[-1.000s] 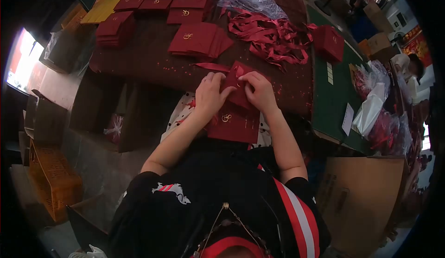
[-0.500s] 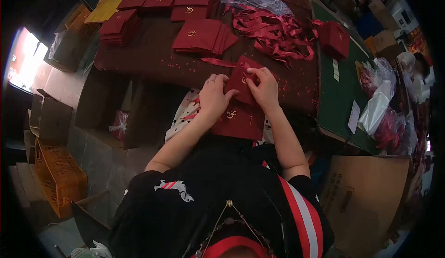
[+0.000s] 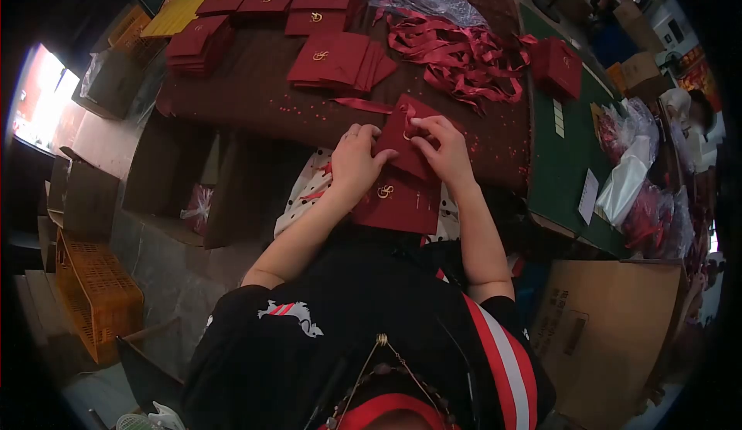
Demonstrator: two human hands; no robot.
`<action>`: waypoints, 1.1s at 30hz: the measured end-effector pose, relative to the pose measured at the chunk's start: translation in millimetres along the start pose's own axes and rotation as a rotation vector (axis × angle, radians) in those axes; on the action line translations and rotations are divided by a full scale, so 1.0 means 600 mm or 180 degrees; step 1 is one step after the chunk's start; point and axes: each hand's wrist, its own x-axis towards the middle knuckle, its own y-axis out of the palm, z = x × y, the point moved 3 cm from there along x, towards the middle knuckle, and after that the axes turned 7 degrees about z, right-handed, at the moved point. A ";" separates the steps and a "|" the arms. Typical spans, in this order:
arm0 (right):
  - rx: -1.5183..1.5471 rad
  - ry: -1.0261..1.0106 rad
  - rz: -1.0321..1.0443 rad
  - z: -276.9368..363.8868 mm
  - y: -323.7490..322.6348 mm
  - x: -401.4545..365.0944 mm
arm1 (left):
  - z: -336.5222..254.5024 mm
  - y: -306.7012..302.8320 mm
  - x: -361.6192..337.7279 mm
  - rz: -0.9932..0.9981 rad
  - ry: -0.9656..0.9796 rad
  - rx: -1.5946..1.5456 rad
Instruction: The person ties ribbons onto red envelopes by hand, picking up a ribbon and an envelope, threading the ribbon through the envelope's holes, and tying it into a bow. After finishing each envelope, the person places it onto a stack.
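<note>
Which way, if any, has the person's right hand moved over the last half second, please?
Yes, slightly: judged against the ribbon pile, the right hand has slipped a little toward the person, staying on the red card.

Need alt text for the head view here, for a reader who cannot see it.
The left hand and right hand pinch a red card at the table edge, above a stack of red cards on the lap. Red ribbons lie heaped beyond.

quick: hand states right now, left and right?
Left hand: closed, fingers holding the red card by its left edge.
Right hand: closed, fingers pinching the same red card near its middle.
</note>
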 end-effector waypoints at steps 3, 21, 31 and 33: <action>-0.0045 -0.0335 -0.0090 0.000 0.004 0.002 | -0.001 0.001 0.000 0.0130 -0.0199 -0.0147; -0.1061 -0.0737 -0.0660 0.003 0.061 0.000 | -0.003 0.001 0.000 0.0033 0.0095 -0.0486; -0.1316 -0.1029 -0.0341 0.026 0.068 -0.009 | 0.010 0.008 -0.001 0.0229 -0.0383 -0.1041; -0.1298 -0.0946 -0.0348 0.027 0.072 -0.010 | 0.005 0.004 -0.003 0.0161 -0.0306 -0.0986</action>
